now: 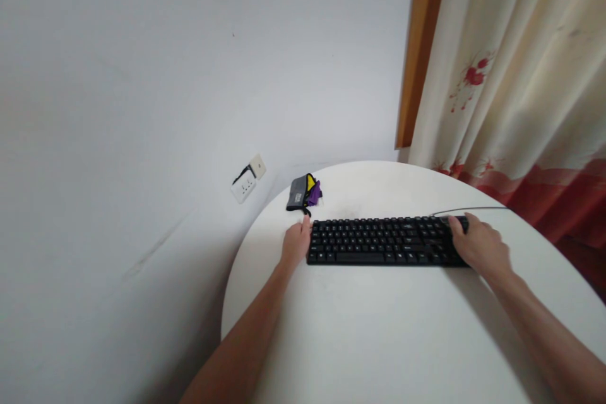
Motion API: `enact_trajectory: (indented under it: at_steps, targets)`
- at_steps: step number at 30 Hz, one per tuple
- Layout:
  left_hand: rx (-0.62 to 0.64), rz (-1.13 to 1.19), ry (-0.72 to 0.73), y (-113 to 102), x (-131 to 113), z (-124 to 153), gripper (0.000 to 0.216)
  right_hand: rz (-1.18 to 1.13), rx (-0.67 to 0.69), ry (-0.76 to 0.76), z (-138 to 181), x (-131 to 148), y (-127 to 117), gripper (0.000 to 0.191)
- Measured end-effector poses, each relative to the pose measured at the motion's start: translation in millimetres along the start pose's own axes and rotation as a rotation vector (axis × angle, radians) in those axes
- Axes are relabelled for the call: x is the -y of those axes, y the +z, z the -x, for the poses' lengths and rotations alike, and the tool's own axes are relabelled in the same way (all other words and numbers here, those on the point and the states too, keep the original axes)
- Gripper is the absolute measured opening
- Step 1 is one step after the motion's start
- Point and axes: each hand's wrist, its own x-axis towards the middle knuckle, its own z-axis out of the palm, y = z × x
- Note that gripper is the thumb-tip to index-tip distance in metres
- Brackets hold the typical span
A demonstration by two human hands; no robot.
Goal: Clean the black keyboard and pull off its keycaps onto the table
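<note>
A black computer keyboard lies across the white round table, its keys facing up. At its left end, my left hand is closed on the short edge, thumb pointing away from me. My right hand grips the opposite end, with the thumb over the top near the number keys and the other fingers partly hidden behind it. A thin dark cable runs from the keyboard's back edge to the right. Just beyond my left hand sits a small grey pouch with a yellow lining and purple cloth poking out.
The round white table nearly meets a pale wall on the left. Power sockets are mounted low on that wall. Cream and red curtains hang at the right, beside a wooden frame.
</note>
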Motion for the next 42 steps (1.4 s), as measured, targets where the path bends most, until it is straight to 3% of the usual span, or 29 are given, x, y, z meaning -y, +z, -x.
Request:
enact_trajectory:
  at_steps: [5,10,20,32,38,42]
  targets:
    - [0.010,-0.009,0.004,-1,0,0,0.065,0.002,-0.089,0.006,-1,7,-7,0.057]
    - [-0.002,-0.013,0.013,-1,1,0,0.064,-0.145,-0.194,-0.108,-3,16,-10,0.044]
    - [-0.088,0.047,0.019,-10,12,-14,0.042,-0.363,-0.198,-0.229,-4,20,-6,0.031]
    - [-0.193,0.053,0.094,-9,13,-14,0.031,-0.381,-0.231,-0.267,-3,21,-4,0.029]
    - [-0.299,-0.004,0.180,-20,10,-39,0.039,-0.400,-0.215,-0.263,-1,22,-4,0.028]
    - [-0.247,-0.133,0.297,-17,6,-68,0.042,-0.414,-0.194,-0.265,0,23,-4,0.027]
